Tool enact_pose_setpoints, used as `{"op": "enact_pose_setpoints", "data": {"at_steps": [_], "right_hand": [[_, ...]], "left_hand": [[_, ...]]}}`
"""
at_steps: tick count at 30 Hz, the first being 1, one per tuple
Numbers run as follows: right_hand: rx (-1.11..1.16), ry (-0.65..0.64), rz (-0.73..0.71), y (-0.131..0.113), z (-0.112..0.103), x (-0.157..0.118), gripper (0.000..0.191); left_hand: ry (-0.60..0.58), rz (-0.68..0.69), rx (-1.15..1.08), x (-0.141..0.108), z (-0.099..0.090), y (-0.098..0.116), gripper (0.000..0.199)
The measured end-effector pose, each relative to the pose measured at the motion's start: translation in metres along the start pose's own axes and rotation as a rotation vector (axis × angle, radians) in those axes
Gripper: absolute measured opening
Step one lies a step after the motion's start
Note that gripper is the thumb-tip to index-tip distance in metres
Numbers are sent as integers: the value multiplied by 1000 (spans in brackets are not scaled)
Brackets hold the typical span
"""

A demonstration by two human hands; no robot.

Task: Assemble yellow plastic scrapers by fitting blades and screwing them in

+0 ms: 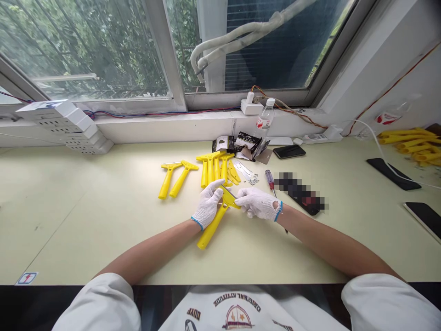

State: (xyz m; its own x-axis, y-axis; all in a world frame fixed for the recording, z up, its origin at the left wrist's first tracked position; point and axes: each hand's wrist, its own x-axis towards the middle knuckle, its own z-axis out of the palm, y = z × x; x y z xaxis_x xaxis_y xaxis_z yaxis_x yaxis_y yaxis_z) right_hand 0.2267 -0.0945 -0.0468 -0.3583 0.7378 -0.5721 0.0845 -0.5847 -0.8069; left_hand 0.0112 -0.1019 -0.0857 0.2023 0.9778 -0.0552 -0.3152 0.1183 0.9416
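Gloves of white knit with blue cuffs cover both hands. The left hand is closed around a yellow plastic scraper just below its wide head, and the right hand comes in from the side, its fingers pinching that head. Those fingers partly hide it, so any blade there is hard to make out. The scraper sits over a pale cream tabletop, handle angled toward the person. Beyond it lie several more yellow scrapers, a small pile of metal screws and a red-handled screwdriver near the right hand.
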Motion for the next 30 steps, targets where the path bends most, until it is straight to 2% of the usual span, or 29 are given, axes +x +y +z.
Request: {"op": "enact_pose_setpoints", "data": {"at_steps": [5,11,14,19,23,25,27,30], "right_hand": [[16,-48,15,1,0,2,51],[-76,-40,-105,4,0,3,43],[-123,-47,-73,1,-1,-1,41],[-183,-140,-28,-7,2,-10,37],[-256,-71,-127,-13,7,-19,30],[-279,-38,-194,-15,7,-22,29],[-282,-14,-243,-17,7,-23,28],[-304,7,-280,-19,6,-23,27]], "left_hand": [[3,-1,-9,0,0,2,67],[0,-20,-3,4,-1,-3,59],[10,-27,-27,6,0,-3,53],[34,-12,94,5,4,12,50],[22,-74,135,4,6,22,45],[-7,-147,148,2,6,25,45],[-92,-221,181,-1,8,27,47],[-202,-243,233,-5,10,32,46]]}}
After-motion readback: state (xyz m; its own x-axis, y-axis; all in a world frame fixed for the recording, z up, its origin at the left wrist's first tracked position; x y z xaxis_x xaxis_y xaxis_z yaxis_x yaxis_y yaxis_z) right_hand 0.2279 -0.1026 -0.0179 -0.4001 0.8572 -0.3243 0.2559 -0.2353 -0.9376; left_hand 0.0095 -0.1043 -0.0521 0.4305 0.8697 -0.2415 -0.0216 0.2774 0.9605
